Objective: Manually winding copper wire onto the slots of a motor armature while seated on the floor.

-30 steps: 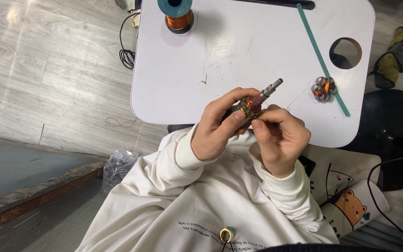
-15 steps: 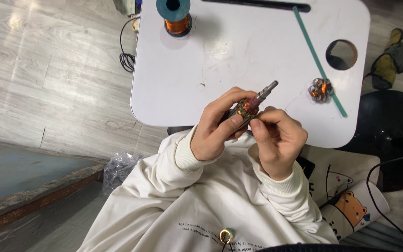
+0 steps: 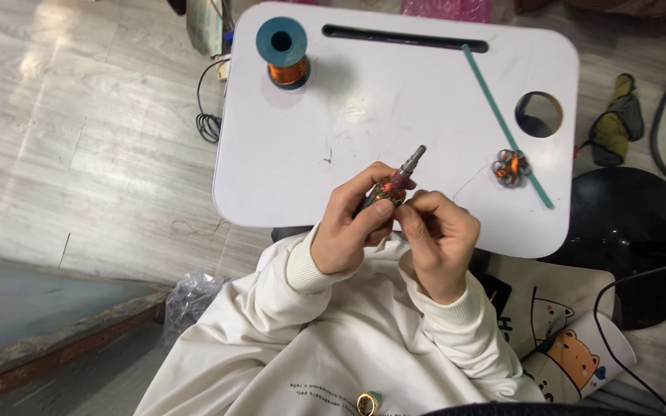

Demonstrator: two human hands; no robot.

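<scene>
My left hand point(image 3: 352, 223) grips a small motor armature point(image 3: 391, 187) with copper windings and a grey metal shaft that points up and to the right. My right hand point(image 3: 439, 239) is beside it, its fingertips pinched at the copper windings. Both hands hover over the near edge of a small white lap table point(image 3: 348, 146). Whether a thin wire runs between the fingers is too fine to tell.
On the table stand a teal spool of copper wire point(image 3: 285, 52) at the far left, a second small wound copper piece point(image 3: 508, 168) at the right, and a long green strip point(image 3: 506, 127). The table has a round hole point(image 3: 538, 114) and a slot point(image 3: 404, 37). A black cable point(image 3: 208, 123) lies on the wood floor.
The view has shifted slightly. Both hands stay together on the armature, with only small finger movements at the windings.
</scene>
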